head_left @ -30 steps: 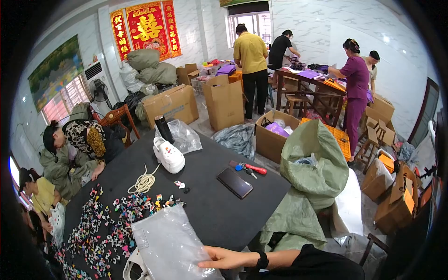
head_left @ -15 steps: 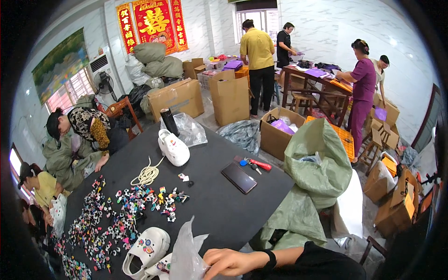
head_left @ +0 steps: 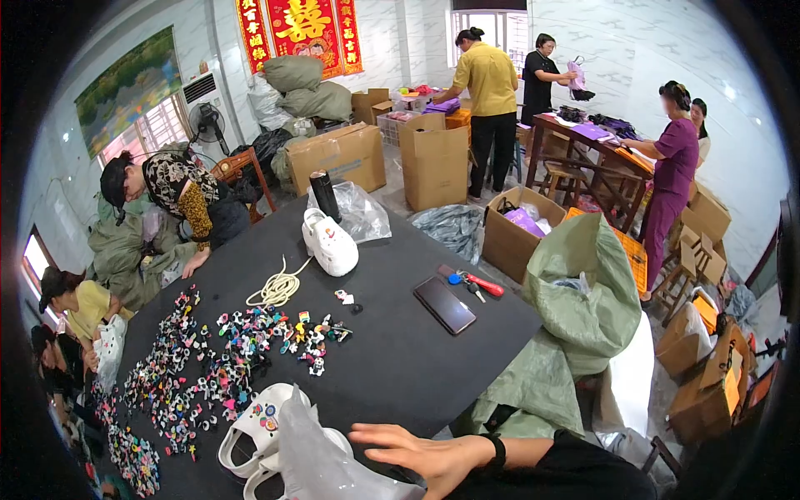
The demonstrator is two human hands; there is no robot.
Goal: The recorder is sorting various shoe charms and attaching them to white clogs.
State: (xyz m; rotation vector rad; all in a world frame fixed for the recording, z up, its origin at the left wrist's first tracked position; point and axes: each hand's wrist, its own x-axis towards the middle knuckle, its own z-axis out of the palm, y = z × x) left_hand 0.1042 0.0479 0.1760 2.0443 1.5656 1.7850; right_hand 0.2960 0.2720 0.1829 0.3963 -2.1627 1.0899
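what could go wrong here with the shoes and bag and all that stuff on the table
The plastic bag overlaps the charm-studded white clogs and might snag a charm if pulled.

The loose charms are spread close to those clogs, so dragging a shoe through them could scatter some.

The red key fob lies near the table's edge; a sweep of the right hand that way might knock it off.

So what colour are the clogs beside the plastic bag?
The clogs are white with colourful charms, clearest in the head view.
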